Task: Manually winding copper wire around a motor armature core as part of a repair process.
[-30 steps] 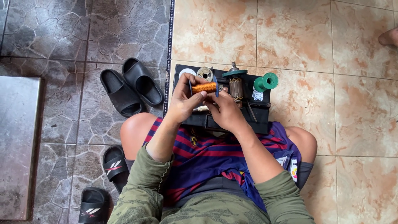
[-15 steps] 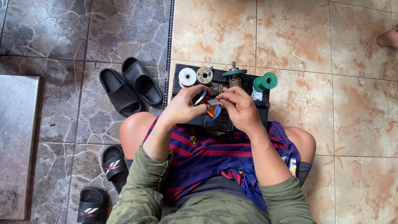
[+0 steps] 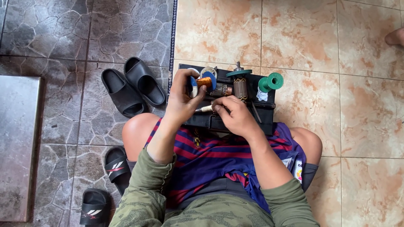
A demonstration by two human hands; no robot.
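Floor: beige marbled tiles [image 3: 328, 54] on the person's right, dark grey stone-pattern tiles [image 3: 63, 33] on the left, with a pale slab [image 3: 19, 147] at the far left edge.

Seated person: knees drawn apart, olive sleeves, striped blue-and-red garment [image 3: 219, 155] across the lap.

Black tool box [image 3: 263, 107]: resting on the beige tiles just ahead of the lap, between the knees. On its top stand a green empty spool [image 3: 270, 82] at the right end, a motor armature [image 3: 240, 86] with a teal disc on its shaft near the middle, and a pale round part [image 3: 208, 71] behind the raised hand.

Footwear: a pair of black slides [image 3: 132, 86] on the grey tiles just left of the box; two black sandals [image 3: 107, 185] near the left knee.

Left hand [image 3: 181, 103]: raised over the left end of the box, fingers closed around a blue-flanged spool of copper wire [image 3: 203, 81].

Right hand [image 3: 235, 115]: lowered onto the box top, fingers closed on a slim pale tool [image 3: 205, 109] whose tip points toward the left hand; its exact kind cannot be told.

A bare foot of another person [image 3: 395, 37] shows at the upper right edge.
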